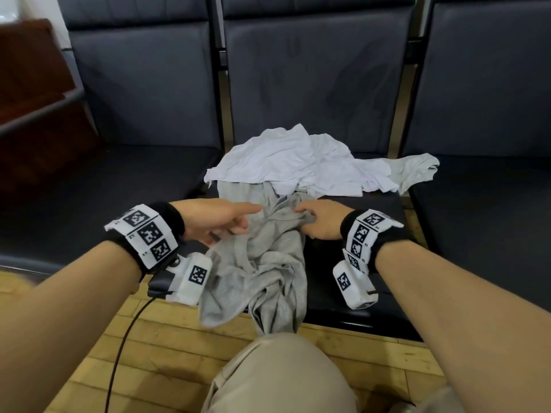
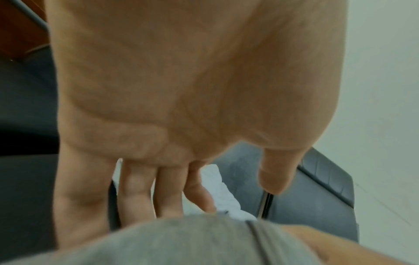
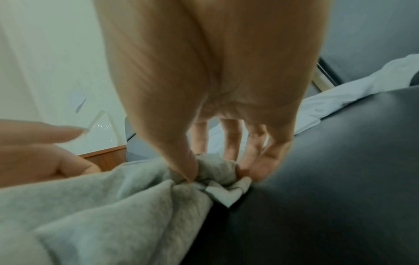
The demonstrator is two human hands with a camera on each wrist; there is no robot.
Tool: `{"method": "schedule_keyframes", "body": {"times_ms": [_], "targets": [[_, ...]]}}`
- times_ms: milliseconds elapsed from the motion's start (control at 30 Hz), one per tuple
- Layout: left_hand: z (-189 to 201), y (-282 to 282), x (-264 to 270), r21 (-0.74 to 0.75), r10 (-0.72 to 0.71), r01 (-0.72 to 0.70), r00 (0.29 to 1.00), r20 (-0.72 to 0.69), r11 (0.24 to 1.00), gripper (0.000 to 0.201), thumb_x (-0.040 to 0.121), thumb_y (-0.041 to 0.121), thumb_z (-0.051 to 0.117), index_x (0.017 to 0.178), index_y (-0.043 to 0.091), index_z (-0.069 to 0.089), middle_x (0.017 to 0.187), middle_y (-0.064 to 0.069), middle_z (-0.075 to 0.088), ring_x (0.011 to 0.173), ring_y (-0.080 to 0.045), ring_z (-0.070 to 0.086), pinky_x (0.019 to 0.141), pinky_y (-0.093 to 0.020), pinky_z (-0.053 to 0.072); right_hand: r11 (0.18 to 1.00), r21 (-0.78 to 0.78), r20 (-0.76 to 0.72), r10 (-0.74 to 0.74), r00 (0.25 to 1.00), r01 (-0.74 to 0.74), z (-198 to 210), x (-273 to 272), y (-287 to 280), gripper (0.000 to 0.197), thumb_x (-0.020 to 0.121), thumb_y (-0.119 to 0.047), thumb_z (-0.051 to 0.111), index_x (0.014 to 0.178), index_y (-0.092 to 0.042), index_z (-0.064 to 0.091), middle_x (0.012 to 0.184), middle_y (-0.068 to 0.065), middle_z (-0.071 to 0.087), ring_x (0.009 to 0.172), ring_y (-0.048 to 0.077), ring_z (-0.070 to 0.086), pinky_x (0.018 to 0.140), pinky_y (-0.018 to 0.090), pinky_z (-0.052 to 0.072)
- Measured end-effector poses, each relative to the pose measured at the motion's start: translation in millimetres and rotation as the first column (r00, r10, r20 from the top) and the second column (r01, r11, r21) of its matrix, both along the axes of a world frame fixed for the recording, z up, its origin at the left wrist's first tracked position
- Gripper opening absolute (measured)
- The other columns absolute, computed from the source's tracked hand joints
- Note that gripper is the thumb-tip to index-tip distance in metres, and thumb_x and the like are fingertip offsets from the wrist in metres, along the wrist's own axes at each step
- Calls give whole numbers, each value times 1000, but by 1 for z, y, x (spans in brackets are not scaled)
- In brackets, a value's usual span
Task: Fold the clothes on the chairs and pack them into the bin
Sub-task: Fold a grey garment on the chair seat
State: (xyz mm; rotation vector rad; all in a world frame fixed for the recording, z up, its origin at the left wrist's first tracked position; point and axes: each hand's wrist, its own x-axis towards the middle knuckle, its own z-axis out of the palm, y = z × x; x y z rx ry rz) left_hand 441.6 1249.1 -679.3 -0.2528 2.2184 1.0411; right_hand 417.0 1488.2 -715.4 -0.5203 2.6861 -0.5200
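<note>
A grey garment [image 1: 268,263] lies bunched on the front of the middle chair seat [image 1: 357,281] and hangs over its edge toward the floor. My right hand [image 1: 310,219] pinches a gathered fold of it between thumb and fingers [image 3: 256,168], low against the black seat. My left hand [image 1: 226,222] reaches in from the left with straight fingers [image 2: 136,188] lying over the grey cloth [image 2: 181,242], thumb held apart, gripping nothing. Behind, a crumpled white garment [image 1: 292,162] covers the grey one's far end. A pale grey piece [image 1: 417,171] trails off to the right.
Dark padded seats stand to the left [image 1: 104,189] and right [image 1: 477,219] of the middle one, backrests behind. Brown wooden furniture [image 1: 35,99] is at far left. My beige-trousered knee [image 1: 283,377] and a black cable [image 1: 119,353] are over the wooden floor [image 1: 167,338]. No bin shows.
</note>
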Motion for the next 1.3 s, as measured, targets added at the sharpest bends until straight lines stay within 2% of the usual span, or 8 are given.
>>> {"method": "schedule_keyframes", "body": {"times_ms": [267, 400, 567, 800, 933, 1100, 1167, 1300], "targets": [[-13, 32, -27, -29, 12, -17, 988, -155, 999, 48, 95, 55, 66, 119, 13, 66, 92, 2, 66, 68, -9, 63, 70, -29, 54, 877, -435, 44, -202, 978, 201, 8, -8, 0, 22, 94, -24, 68, 114, -21, 77, 110, -10, 71, 105, 9, 65, 82, 11, 46], [-25, 44, -36, -47, 63, -72, 983, -173, 996, 57, 92, 64, 63, 121, 15, 65, 120, -6, 68, 102, -21, 67, 82, -34, 62, 718, -616, 218, -240, 946, 324, 20, -7, 2, 24, 88, -38, 74, 97, -17, 83, 105, 4, 78, 108, 21, 71, 99, 38, 57], [-27, 53, -36, 274, 264, -226, 959, -108, 935, 44, 96, 45, 68, 123, 9, 67, 102, -5, 71, 85, -17, 66, 59, -26, 54, 431, -777, 383, -252, 888, 458, 36, 4, 20, 28, 94, -28, 72, 109, -5, 77, 118, 17, 74, 105, 31, 72, 100, 42, 57], [23, 42, -17, 635, 390, -183, 899, -201, 751, 22, 108, 29, 48, 115, 15, 63, 101, -1, 73, 82, -16, 71, 67, -31, 58, 203, -662, 718, -106, 688, 722, 42, 8, 39, 25, 95, -17, 72, 116, -9, 61, 107, 11, 66, 78, 29, 73, 72, 36, 64], [61, 35, -1, 754, 376, -75, 896, -237, 653, 35, 109, 28, 43, 129, 9, 65, 121, -7, 75, 109, -23, 73, 91, -40, 60, 194, -535, 824, -98, 559, 822, 43, 12, 36, 40, 93, -28, 74, 119, -13, 48, 103, 14, 61, 66, 21, 60, 55, 27, 55], [93, 29, 14, 786, 352, 12, 889, -291, 618, 45, 109, 29, 37, 142, 5, 56, 138, -12, 67, 129, -26, 64, 111, -45, 48, 349, -566, 776, -81, 625, 747, 54, 26, 23, 47, 94, -48, 68, 125, -14, 62, 84, 3, 63, 57, 12, 53, 48, 23, 43], [101, 25, 18, 788, 347, 42, 882, -318, 615, 45, 109, 29, 37, 141, 5, 57, 138, -11, 67, 129, -26, 63, 112, -45, 47, 351, -617, 753, 0, 659, 705, 64, 37, 21, 35, 92, -45, 67, 112, -16, 70, 89, 2, 75, 68, 14, 71, 56, 26, 55], [119, 16, 25, 779, 350, 99, 854, -386, 619, 41, 109, 26, 38, 134, 5, 61, 135, -11, 68, 128, -26, 64, 107, -43, 50, 221, -775, 628, 165, 761, 592, 87, 47, 27, 47, 96, -35, 58, 140, -16, 60, 135, 8, 68, 120, 23, 68, 94, 38, 59]]}}
